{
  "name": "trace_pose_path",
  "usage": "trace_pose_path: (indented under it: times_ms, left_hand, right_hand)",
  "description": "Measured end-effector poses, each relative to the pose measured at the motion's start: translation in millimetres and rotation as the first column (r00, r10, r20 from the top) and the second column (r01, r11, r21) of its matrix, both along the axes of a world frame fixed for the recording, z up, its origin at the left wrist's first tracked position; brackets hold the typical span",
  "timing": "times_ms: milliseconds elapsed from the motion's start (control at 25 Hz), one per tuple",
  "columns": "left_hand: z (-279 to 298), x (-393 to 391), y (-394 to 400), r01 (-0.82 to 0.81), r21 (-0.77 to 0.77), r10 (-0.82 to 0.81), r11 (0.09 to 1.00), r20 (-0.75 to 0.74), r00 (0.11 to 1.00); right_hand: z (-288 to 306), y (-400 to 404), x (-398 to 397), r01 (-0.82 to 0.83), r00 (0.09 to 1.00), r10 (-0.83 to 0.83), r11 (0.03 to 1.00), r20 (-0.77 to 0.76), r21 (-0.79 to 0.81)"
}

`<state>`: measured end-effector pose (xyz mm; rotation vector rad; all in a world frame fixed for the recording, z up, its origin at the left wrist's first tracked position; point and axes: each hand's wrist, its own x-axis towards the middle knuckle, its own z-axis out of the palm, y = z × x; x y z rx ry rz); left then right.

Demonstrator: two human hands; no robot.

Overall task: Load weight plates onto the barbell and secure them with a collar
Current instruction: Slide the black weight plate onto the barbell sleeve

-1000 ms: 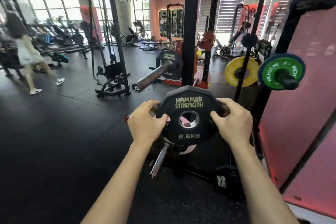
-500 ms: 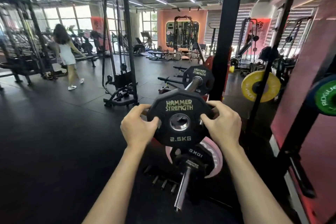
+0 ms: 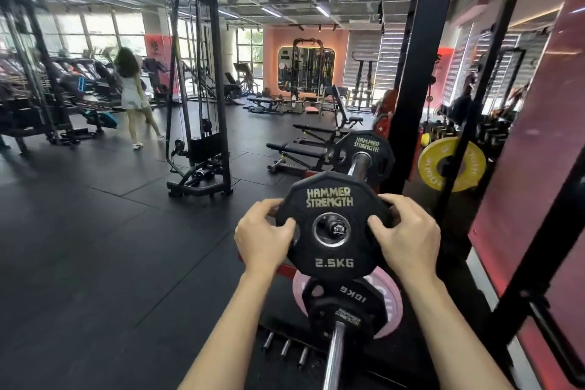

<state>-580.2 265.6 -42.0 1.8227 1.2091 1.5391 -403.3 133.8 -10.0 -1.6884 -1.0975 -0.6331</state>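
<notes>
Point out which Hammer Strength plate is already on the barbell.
The far plate, sitting on the barbell sleeve beyond the hands. The 2.5KG plate is in both hands, its hole lined up with the sleeve end; the 10KG plate sits on a lower peg.

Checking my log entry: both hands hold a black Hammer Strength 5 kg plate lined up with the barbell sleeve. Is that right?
Not quite. The head view shows the plate marked 2.5KG, not 5 kg. Otherwise correct: left hand and right hand hold it, lined up with the barbell sleeve.

A commercial gym: black rubber floor (image 3: 95, 247), cable machine (image 3: 196, 104), weight benches (image 3: 304, 149), power rack upright (image 3: 421, 73), mirrored wall (image 3: 306, 68), plates.
</notes>
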Motion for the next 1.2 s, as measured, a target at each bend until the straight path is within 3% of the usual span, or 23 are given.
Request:
trace_pose_path:
  times_ms: [280, 440, 600, 880, 1200]
  left_hand:
    - [-9, 1, 7, 0.029, 0.013, -0.028, 0.999, -0.055, 0.998]
    - [-5, 6, 3, 0.042, 0.055, -0.036, 0.998, -0.109, 0.993]
    - [-7, 13, 2, 0.054, 0.083, -0.043, 0.995, -0.132, 0.990]
    - [-10, 35, 19, 0.059, -0.030, -0.062, 0.998, -0.112, 0.992]
    - [-13, 31, 34, 0.156, 0.050, -0.137, 0.986, -0.271, 0.953]
  right_hand:
    - [-11, 1, -5, 0.039, 0.997, -0.042, 0.998, 0.060, 0.045]
    - [-19, -2, -2, 0.090, 0.996, -0.090, 0.994, 0.002, 0.060]
    - [-25, -4, 4, 0.094, 0.995, -0.094, 0.995, -0.047, 0.018]
    - [-17, 13, 9, 0.133, 0.991, -0.133, 0.991, 0.000, -0.013]
    - [-13, 13, 19, 0.200, 0.979, -0.193, 0.971, 0.063, -0.128]
